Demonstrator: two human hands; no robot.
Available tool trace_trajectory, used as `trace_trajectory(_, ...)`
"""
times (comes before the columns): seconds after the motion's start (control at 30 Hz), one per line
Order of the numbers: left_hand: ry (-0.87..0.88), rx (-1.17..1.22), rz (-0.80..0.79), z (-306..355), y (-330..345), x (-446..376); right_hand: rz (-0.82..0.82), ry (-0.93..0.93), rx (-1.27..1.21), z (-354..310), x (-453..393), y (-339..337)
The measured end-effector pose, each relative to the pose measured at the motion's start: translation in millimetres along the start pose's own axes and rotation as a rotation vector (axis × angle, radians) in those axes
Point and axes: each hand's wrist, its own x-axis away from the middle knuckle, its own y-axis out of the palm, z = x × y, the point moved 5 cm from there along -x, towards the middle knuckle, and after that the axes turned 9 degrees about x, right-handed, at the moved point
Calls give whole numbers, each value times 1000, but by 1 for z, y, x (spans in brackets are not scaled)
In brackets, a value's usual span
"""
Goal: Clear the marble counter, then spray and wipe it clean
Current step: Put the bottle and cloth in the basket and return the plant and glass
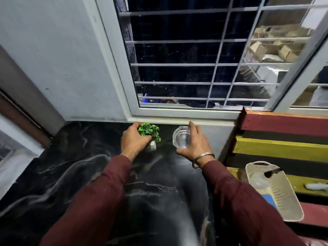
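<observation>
The black marble counter (85, 174) with white veins fills the lower middle of the view. At its far edge, below the window, stands a small green plant in a white pot (150, 133). My left hand (133, 141) is wrapped around the plant from the left. Just right of it sits a clear glass bowl (182, 138), and my right hand (195, 141) grips its rim from the right side. Both sleeves are dark red; a metal bangle sits on the right wrist.
A barred window (195, 68) rises behind the counter. To the right stands a red, yellow and black slatted bench (284, 137) with a white plastic basket (284, 192) on it. A white wall and a door frame close off the left side.
</observation>
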Motion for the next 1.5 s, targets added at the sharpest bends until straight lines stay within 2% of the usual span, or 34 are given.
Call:
trace_trajectory(0.27,24,15,-77,-73,-17,-100,3,212,13,-58,-41,77)
trace_trajectory(0.6,-21,81,-131,-116,16,-159,-85,400,191,-64,-72,134)
trace_trajectory(0.77,-10,78,-135,-126,46,-177,-48,392,300,-58,-100,160)
trace_trajectory(0.97,41,16,-177,-138,80,-201,-46,338,251,-38,-138,191)
trace_trajectory(1.37,149,-20,-216,-154,120,-218,22,476,247,-26,-157,229)
trace_trajectory(1.5,187,37,-235,-158,119,-215,19,504,235,-26,-161,237)
